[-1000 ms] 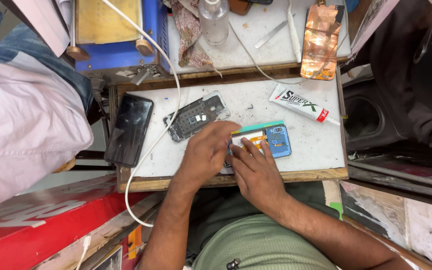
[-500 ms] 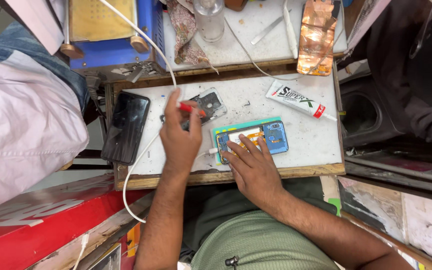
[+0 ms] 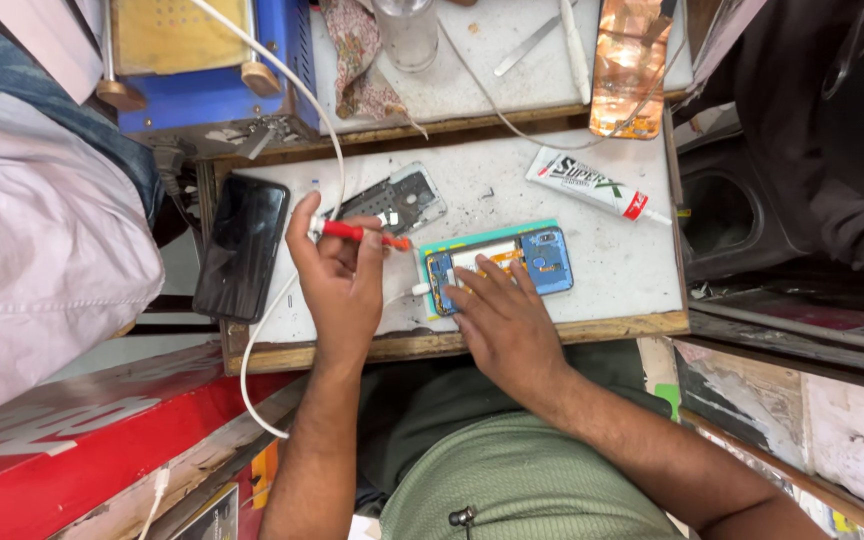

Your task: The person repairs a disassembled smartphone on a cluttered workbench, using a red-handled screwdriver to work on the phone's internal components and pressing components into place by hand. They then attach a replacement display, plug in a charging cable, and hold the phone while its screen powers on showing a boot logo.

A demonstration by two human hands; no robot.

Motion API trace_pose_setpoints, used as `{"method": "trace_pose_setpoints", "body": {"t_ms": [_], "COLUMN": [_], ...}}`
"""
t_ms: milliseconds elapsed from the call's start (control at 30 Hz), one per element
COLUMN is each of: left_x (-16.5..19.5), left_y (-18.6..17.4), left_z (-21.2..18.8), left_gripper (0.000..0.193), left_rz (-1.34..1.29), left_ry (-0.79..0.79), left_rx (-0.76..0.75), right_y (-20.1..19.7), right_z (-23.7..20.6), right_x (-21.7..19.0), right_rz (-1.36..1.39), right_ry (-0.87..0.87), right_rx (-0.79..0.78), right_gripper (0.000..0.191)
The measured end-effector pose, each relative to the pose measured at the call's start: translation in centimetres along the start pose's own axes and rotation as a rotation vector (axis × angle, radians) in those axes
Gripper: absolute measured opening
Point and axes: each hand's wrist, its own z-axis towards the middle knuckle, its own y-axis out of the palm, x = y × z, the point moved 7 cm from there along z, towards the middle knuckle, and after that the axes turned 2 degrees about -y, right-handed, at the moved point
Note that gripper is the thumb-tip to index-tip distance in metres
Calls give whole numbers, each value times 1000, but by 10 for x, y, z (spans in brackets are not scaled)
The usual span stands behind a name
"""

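Cramped repair stall, top-down view. Small white counter (image 3: 552, 185) with wooden edging, surface scuffed and speckled with debris. Second white shelf (image 3: 512, 50) sits just behind it, also wood-trimmed. Blue-and-yellow box unit (image 3: 202, 60) at back left. Red painted panel (image 3: 82, 450) at lower left, worn. Dark speaker cabinet (image 3: 742, 215) at right of the counter. Stained, peeling boards (image 3: 832, 420) at lower right. Even, flat lighting, no hard shadows.
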Motion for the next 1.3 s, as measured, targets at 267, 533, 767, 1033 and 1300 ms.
{"method": "trace_pose_setpoints", "body": {"t_ms": [267, 533, 767, 1033, 1300], "left_x": [-11, -26, -31, -32, -32], "left_y": [-2, -2, 0, -2, -2], "left_z": [-42, -42, -41, -42, -44], "left_gripper": [65, 65, 63, 63, 64], "left_rz": [-142, -97, -42, -39, 10], "left_ry": [-117, -140, -113, -112, -62], "left_rx": [-2, -31, -68, -59, -49], "right_y": [-4, 7, 11, 13, 15], "right_z": [-1, -1, -2, -2, -2], "right_x": [9, 11, 13, 13, 15], "right_rz": [3, -66, -75, -81, -80], "right_ry": [-50, -70, -49, -44, -41], "right_rx": [152, 109, 96, 88, 73], "right_gripper": [36, 30, 28, 28, 27]}}
